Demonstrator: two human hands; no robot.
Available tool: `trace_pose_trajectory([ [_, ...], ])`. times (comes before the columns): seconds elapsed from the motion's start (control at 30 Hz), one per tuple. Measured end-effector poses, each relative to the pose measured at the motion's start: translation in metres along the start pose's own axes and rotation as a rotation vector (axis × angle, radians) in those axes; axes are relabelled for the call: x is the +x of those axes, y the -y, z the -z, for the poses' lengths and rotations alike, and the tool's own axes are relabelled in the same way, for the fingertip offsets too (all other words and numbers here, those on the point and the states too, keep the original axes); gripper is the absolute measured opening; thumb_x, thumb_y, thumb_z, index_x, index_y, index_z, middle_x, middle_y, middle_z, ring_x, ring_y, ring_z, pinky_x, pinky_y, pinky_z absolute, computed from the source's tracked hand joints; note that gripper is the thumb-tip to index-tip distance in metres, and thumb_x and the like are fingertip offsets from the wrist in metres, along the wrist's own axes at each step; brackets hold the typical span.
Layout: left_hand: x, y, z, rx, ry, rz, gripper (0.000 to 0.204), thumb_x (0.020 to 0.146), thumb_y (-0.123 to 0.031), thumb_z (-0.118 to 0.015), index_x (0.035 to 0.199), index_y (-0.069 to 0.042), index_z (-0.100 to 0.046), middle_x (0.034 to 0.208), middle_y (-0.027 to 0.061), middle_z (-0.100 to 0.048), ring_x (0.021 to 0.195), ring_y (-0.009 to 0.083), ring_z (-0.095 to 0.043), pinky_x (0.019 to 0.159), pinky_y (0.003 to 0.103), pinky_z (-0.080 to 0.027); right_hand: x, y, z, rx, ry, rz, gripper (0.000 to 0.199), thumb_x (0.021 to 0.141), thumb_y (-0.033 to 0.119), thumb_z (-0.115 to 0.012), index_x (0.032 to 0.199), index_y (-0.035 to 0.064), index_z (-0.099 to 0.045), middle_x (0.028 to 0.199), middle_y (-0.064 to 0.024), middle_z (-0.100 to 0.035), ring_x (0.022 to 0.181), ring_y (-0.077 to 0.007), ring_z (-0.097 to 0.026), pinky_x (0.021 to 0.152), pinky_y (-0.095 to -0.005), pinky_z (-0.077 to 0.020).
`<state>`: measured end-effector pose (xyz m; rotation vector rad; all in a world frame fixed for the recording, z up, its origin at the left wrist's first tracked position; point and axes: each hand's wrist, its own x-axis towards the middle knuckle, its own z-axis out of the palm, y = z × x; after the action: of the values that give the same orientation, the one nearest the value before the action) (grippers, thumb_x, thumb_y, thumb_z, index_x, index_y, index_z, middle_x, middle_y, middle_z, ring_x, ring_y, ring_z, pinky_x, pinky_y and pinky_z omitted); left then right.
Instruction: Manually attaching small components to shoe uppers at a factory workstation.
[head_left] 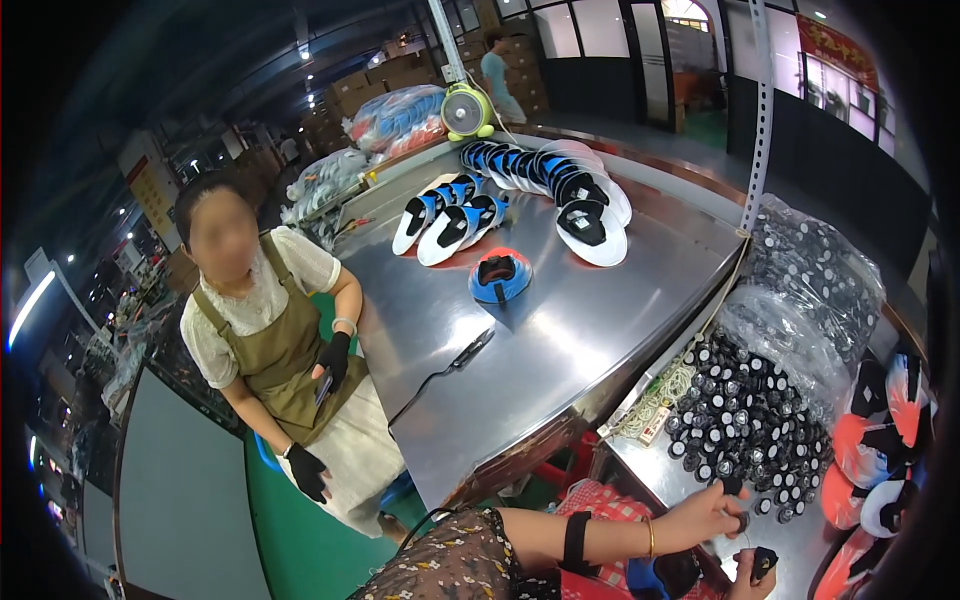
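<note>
My left hand (700,515), with a gold bracelet at the wrist, reaches over the side tray and pinches a small black round piece (733,487). Just below it, my right hand (750,578) is partly cut off by the lower edge and closes on another small black piece (765,562). A thin line seems to run between the two hands. Beside them lies a heap of small black pieces (740,410) with round pale faces. A blue and black shoe upper (662,577) rests below my left wrist, over red checked cloth.
A metal table (540,340) holds rows of blue, black and white shoe uppers (590,225) and one orange-blue upper (500,276). A seated person in black gloves (310,470) is at left. Plastic bags (810,260) and orange uppers (860,450) flank the heap. A green fan (465,110) stands behind.
</note>
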<state>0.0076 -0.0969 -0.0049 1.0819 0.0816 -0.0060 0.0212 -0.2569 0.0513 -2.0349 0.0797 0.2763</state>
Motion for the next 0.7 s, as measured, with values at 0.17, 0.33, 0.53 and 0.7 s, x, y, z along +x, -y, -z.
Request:
trace_pose_trajectory([
  [0.17, -0.002, 0.003, -0.002, 0.06, 0.059, 0.028, 0.043, 0.086, -0.003, -0.053, 0.125, -0.002, -0.034, 0.098, 0.0072, -0.056, 0.082, 0.0119, -0.058, 0.071, 0.023, -0.047, 0.0, -0.002, -0.003, -0.017, 0.018, -0.011, 0.024, 0.083, 0.018, -0.066, 0.09, -0.0052, -0.064, 0.083, -0.009, -0.065, 0.075, -0.015, -0.057, 0.068, -0.0282, -0.0453],
  [0.33, -0.003, 0.0, -0.006, 0.047, 0.013, 0.038, 0.043, 0.085, -0.003, -0.054, 0.124, -0.001, -0.035, 0.096, 0.0066, -0.055, 0.079, 0.0115, -0.058, 0.07, 0.023, -0.048, 0.0, -0.003, -0.001, -0.037, 0.031, -0.013, 0.023, 0.084, 0.018, -0.065, 0.09, -0.0043, -0.063, 0.082, -0.0073, -0.063, 0.074, -0.0138, -0.056, 0.067, -0.0276, -0.0451],
  [0.53, -0.003, 0.004, -0.009, 0.095, -0.007, 0.047, 0.046, 0.084, -0.002, -0.057, 0.124, 0.001, -0.034, 0.093, 0.0073, -0.059, 0.081, 0.0108, -0.058, 0.07, 0.023, -0.047, 0.012, -0.038, -0.005, -0.01, 0.047, 0.214, 0.021, 0.086, 0.019, -0.063, 0.088, -0.0014, -0.062, 0.076, -0.0039, -0.061, 0.068, -0.0115, -0.053, 0.061, -0.0263, -0.043],
  [0.7, -0.007, 0.008, -0.005, 0.171, 0.056, 0.08, 0.048, 0.084, -0.003, -0.057, 0.126, -0.002, -0.034, 0.098, 0.0111, -0.062, 0.085, 0.0128, -0.059, 0.07, 0.025, -0.048, 0.012, -0.038, 0.0, -0.046, 0.122, -0.152, 0.022, 0.085, 0.019, -0.064, 0.088, -0.0028, -0.062, 0.076, -0.0028, -0.06, 0.068, -0.0121, -0.054, 0.063, -0.0263, -0.0443],
])
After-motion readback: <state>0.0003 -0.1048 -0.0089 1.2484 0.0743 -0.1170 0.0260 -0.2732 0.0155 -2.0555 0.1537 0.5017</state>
